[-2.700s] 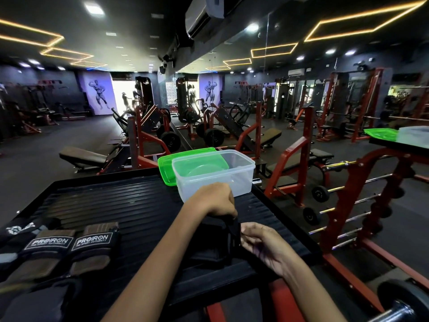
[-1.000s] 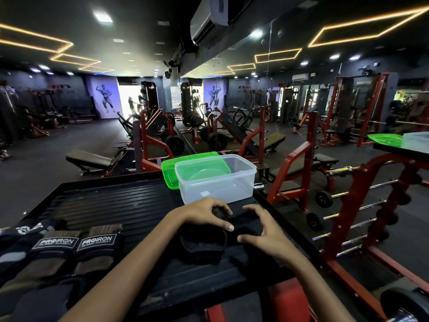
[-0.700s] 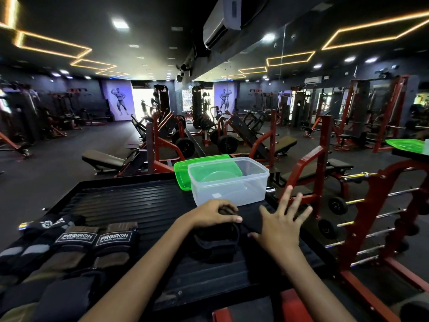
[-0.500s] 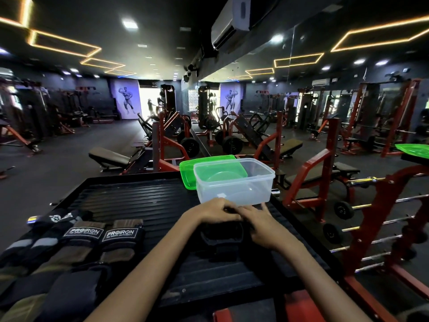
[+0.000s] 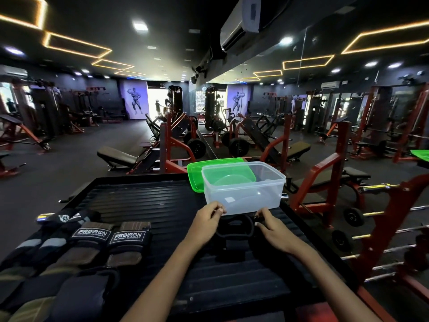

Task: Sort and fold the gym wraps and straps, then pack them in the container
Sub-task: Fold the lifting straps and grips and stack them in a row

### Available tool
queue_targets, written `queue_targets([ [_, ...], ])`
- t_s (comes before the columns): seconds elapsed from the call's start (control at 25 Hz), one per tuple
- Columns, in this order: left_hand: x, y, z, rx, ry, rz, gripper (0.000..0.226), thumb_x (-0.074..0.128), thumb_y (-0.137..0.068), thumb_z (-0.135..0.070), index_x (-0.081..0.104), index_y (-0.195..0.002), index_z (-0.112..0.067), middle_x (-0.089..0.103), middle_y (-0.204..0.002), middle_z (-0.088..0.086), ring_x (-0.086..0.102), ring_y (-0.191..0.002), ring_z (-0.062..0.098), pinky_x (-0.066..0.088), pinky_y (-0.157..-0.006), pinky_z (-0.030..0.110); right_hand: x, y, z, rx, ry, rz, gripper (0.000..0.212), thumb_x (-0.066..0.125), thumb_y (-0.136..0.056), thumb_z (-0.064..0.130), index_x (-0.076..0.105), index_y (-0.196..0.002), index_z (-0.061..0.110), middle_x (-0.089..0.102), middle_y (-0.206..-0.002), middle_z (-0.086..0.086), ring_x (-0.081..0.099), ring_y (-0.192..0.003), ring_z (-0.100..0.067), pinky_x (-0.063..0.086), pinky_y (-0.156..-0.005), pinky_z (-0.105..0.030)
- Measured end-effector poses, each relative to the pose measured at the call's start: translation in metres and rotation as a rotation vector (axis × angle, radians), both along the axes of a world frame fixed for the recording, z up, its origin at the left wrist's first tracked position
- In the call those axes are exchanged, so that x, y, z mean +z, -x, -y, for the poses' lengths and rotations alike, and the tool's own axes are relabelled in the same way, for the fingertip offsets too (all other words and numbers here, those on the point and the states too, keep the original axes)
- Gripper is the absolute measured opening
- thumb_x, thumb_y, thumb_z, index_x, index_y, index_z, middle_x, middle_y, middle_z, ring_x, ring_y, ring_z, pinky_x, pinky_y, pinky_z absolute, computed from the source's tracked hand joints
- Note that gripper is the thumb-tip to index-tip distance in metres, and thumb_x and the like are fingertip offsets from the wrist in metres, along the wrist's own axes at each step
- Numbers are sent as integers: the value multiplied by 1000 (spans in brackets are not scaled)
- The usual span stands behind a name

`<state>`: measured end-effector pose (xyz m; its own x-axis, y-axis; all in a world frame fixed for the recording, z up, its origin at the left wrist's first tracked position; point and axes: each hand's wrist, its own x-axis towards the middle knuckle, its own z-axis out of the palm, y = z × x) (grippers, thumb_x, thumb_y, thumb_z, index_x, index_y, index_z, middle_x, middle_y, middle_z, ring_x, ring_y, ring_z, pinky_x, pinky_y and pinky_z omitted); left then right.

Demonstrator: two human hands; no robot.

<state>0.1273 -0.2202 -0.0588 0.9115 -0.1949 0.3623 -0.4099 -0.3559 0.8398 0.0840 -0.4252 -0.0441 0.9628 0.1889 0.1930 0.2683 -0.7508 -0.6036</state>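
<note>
A folded black strap lies on the black ribbed platform, just in front of the clear plastic container. My left hand pinches the strap's left end with curled fingers. On the other end, my right hand pinches it the same way. Both hands sit close to the container's near wall. The container looks empty. Behind it, the green lid lies flat on the platform.
A row of wraps and straps lies at the lower left, among them two brown-and-black PROIRON wraps and a black patterned wrap. A red barbell rack stands right of the platform. Benches and machines fill the gym floor beyond.
Both hands have moved forward with the strap, closer to the container. My right hand, spread open in the air earlier, now pinches the strap's right end. The camera turned a little left.
</note>
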Motion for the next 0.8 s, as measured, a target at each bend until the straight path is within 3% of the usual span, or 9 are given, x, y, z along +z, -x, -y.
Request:
queue_targets([
  [0.08,1,5,0,13,-101,166,14,51,-92,-18,60,-81,-19,61,-85,-7,58,-85,13,45,-81,30,-2,3,-3,3,12,16,9,43,-96,7,35,-93,10,51,-87,-11,46,-81,-20,33,-70,-26],
  [0.28,8,17,0,119,-397,604,31,55,-86,-35,61,-71,-10,53,-72,2,46,-73,12,40,-68,28,-7,17,-3,-6,26,-4,7,40,-98,13,38,-93,18,56,-79,-6,53,-77,-24,35,-63,-15],
  [0.36,12,22,1,118,-453,861,31,56,-85,-32,53,-62,-11,48,-63,2,42,-62,14,35,-59,24,-10,21,-2,-23,32,-6,5,40,-98,16,40,-94,17,59,-84,-11,55,-80,-28,38,-69,-24],
  [0.44,13,30,5,29,-491,967,32,59,-84,-32,51,-61,-11,49,-60,1,44,-57,16,35,-54,25,-14,23,-3,-66,41,-25,7,38,-98,22,38,-91,20,59,-86,-15,56,-81,-30,43,-73,-35],
  [0.52,12,40,9,-96,-588,834,37,55,-84,-45,59,-74,-10,57,-72,2,53,-65,17,45,-59,29,-18,26,-3,-104,36,-35,9,36,-97,29,37,-90,23,59,-87,-17,58,-82,-33,46,-77,-43],
  [0.56,11,45,9,-114,-665,732,47,49,-84,-55,62,-89,-10,61,-87,2,57,-79,18,48,-72,30,-18,27,-3,-107,42,-33,9,36,-95,32,37,-90,25,59,-88,-17,59,-83,-34,47,-78,-46],
  [0.64,10,46,8,-111,-770,571,67,32,-84,-66,55,-118,-12,58,-118,1,52,-108,17,39,-97,30,-17,29,-2,-102,54,-42,11,35,-93,37,37,-92,26,60,-91,-17,59,-86,-35,46,-78,-47],
  [0.72,14,42,7,-139,-736,446,68,21,-87,-63,48,-126,-14,55,-126,0,47,-117,16,31,-103,28,-13,31,-2,-82,70,-68,13,36,-91,39,37,-93,26,60,-93,-17,59,-87,-36,47,-79,-48],
  [0.8,21,36,10,-133,-846,413,55,25,-94,-52,51,-121,-12,58,-122,3,49,-116,19,28,-103,28,-10,30,-3,-68,99,-83,11,38,-93,37,37,-93,26,60,-95,-17,59,-90,-35,48,-81,-46],
])
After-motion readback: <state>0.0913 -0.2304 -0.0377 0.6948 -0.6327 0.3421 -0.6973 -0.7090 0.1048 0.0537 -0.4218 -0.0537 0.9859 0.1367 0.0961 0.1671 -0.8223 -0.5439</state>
